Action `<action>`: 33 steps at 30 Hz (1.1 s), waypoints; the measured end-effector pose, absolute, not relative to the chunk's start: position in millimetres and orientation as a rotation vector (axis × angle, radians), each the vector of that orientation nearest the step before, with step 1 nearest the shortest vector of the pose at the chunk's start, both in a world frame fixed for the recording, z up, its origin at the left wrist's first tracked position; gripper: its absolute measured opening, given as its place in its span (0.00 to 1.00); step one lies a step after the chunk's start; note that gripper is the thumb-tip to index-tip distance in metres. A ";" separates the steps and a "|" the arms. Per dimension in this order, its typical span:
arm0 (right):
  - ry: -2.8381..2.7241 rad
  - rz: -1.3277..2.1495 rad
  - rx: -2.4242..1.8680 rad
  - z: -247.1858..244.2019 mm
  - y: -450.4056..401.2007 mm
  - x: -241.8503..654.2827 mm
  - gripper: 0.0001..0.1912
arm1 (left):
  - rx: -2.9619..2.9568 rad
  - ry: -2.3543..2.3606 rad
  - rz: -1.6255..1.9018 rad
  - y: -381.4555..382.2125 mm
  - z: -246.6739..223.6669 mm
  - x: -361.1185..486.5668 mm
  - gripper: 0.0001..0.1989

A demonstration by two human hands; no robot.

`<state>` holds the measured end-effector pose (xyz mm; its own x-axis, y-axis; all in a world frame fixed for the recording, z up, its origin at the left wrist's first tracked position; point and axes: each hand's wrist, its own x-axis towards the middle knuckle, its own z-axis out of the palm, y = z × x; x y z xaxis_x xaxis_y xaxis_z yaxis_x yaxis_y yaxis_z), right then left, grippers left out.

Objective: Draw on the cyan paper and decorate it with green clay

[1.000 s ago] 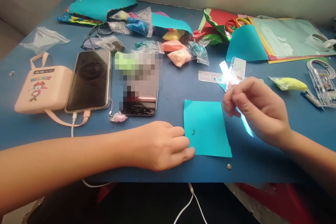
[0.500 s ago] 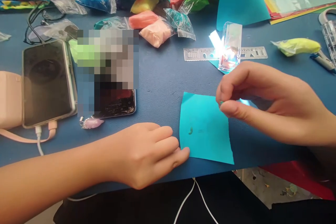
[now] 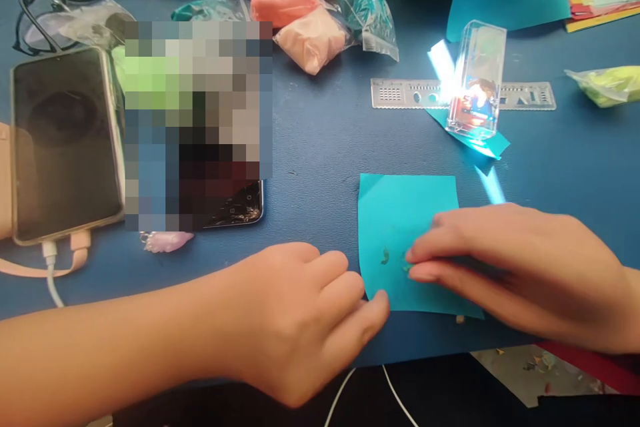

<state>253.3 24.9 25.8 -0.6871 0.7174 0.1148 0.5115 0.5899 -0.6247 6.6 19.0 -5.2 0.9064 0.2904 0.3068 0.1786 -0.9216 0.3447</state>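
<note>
A square of turquoise paper (image 3: 425, 207) lies near the table's front edge, with a small dark green curved bit (image 3: 385, 256) on it. My right hand (image 3: 515, 273) comes over the paper from the right. Its thumb and index finger pinch a tiny green bit (image 3: 407, 268) low over the paper, right of the curved one. My left hand (image 3: 305, 320) is curled, palm down, at the paper's lower left edge, with the thumb by the corner. Its palm and the undersides of its fingers are hidden, so I cannot see whether it holds anything.
A clear plastic box (image 3: 477, 80) with bright glare stands on a transparent ruler (image 3: 530, 95). Bags of coloured clay (image 3: 313, 40) lie along the back. A phone (image 3: 67, 147) with cables plugged in is at left, beside a cracked phone (image 3: 245, 203), partly blurred out.
My right hand has come down onto the paper, bringing the pinched green bit near the curved one. The view has shifted a little; my left hand stays curled at the paper's edge.
</note>
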 end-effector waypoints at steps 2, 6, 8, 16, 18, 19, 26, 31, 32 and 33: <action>-2.524 0.685 -0.955 23.5 19.7 254.4 0.09 | 2.727 0.359 0.500 17.6 -2.7 8.4 0.13; -2.587 0.772 -0.856 20.2 15.7 258.8 0.10 | 2.746 0.272 0.343 18.3 5.6 9.3 0.11; -2.547 0.769 -0.780 18.4 14.3 261.1 0.14 | 2.711 0.337 0.289 20.1 9.0 7.6 0.13; -2.447 0.663 -0.729 19.1 8.3 255.9 0.18 | 2.229 0.673 0.587 34.3 9.9 12.2 0.15; -2.374 0.574 -0.809 19.5 11.3 253.0 0.16 | 2.179 0.686 0.605 35.0 9.4 14.7 0.13; -2.378 0.551 -0.734 19.2 13.5 252.2 0.15 | 2.167 0.687 0.619 34.6 9.0 15.2 0.12; -2.485 0.493 -0.666 13.4 13.0 257.1 0.17 | 2.119 0.653 0.627 31.4 10.8 13.7 0.08; -2.512 0.255 -0.856 17.2 2.0 252.5 0.07 | 2.076 0.637 0.663 32.6 11.6 16.1 0.07; -2.509 0.203 -0.809 18.5 3.0 250.9 0.06 | 2.068 0.630 0.668 32.1 11.3 16.3 0.07; -2.513 0.166 -0.764 19.9 5.2 249.4 0.04 | 2.054 0.626 0.669 31.3 11.3 16.2 0.07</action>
